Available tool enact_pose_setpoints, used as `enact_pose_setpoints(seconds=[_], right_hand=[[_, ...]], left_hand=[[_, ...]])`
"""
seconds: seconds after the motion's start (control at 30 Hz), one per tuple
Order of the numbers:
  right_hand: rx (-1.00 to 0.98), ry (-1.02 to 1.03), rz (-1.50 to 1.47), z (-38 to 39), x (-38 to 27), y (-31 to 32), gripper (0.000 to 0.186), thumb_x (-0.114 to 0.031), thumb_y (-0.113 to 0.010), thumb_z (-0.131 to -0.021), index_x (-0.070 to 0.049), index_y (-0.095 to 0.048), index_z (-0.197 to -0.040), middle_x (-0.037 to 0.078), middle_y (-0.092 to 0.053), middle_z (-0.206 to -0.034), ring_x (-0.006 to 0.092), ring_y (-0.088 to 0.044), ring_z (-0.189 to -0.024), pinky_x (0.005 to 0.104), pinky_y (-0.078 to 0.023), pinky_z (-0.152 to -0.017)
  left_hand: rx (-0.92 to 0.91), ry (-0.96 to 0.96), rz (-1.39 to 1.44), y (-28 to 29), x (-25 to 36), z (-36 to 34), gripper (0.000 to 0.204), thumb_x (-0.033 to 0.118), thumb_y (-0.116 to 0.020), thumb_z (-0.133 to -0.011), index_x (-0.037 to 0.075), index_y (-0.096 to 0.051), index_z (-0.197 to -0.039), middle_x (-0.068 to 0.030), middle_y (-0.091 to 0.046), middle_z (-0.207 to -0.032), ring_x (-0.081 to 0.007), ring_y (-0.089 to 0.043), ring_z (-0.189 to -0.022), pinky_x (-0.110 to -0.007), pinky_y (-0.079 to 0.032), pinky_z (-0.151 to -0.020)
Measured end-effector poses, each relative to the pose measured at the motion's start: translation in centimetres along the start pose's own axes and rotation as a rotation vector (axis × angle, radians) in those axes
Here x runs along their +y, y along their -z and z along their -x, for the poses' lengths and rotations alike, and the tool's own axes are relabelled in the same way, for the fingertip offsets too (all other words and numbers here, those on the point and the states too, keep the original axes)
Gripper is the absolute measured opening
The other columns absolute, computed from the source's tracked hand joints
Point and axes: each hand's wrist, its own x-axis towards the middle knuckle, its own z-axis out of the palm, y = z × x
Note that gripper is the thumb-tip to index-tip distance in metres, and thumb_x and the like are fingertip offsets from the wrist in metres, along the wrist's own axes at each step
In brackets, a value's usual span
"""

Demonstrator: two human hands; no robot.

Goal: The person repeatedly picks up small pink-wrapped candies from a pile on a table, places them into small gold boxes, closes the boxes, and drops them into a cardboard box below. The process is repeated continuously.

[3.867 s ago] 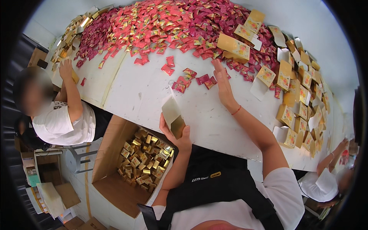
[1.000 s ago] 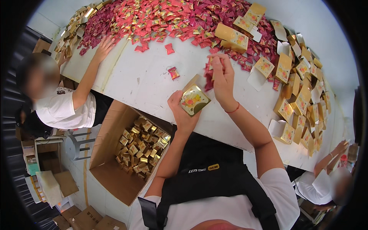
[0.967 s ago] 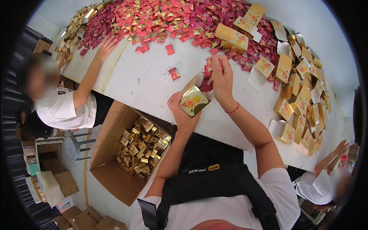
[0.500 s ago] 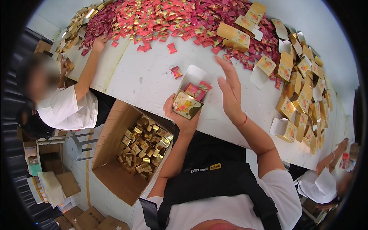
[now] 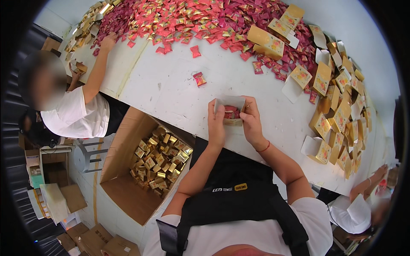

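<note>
Both hands now on the box [image 5: 230, 110]: left hand [image 5: 216, 123] and right hand [image 5: 252, 123] grip its sides, flap up, red sachets inside. Half a second ago the right hand was open above it. Filling looks done; loose sachet [image 5: 199, 79] lies beyond the hands.

I see a white tabletop [image 5: 171, 85] running from upper left to lower right. Along its far edge lies a wide heap of red sachets [image 5: 183, 19], mixed with gold ones at the far-left corner [image 5: 87, 27]. Two red sachets lie apart on the bare white, one [image 5: 195, 51] near the heap and one [image 5: 199, 79] closer to me. A long gold box [image 5: 265, 41] rests at the heap's near edge. Down the right side I see many small gold cartons [image 5: 337, 115] scattered, some with white flaps open.
</note>
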Motion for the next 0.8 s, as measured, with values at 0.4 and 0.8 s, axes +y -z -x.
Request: enact_pose_setpoints(seconds=[0.4, 0.8], right_hand=[[-0.078, 0.127, 0.259, -0.2, -0.3, 0.5, 0.033, 0.004, -0.043, -0.09, -0.002, -0.063, -0.116, 0.012, -0.057, -0.124, 0.02, -0.056, -0.113, 0.033, -0.041, -0.101], [-0.138, 0.288, 0.291, 0.6, -0.3, 0.2, 0.03, -0.026, -0.058, -0.092, -0.004, -0.057, -0.113, 0.014, -0.05, -0.124, 0.0221, -0.051, -0.113, 0.0338, -0.042, -0.095]], left_hand=[[-0.088, -0.07, 0.04, 1.1, -1.0, 0.5, 0.021, 0.01, -0.043, -0.099, 0.003, -0.057, -0.112, -0.0069, -0.057, -0.112, -0.014, -0.055, -0.103, -0.029, -0.043, -0.093], [-0.149, -0.397, -0.075, 0.9, -1.6, -0.2, 0.029, 0.0, -0.043, -0.093, 0.004, -0.07, -0.104, -0.0096, -0.059, -0.115, -0.0198, -0.058, -0.107, -0.031, -0.046, -0.094]])
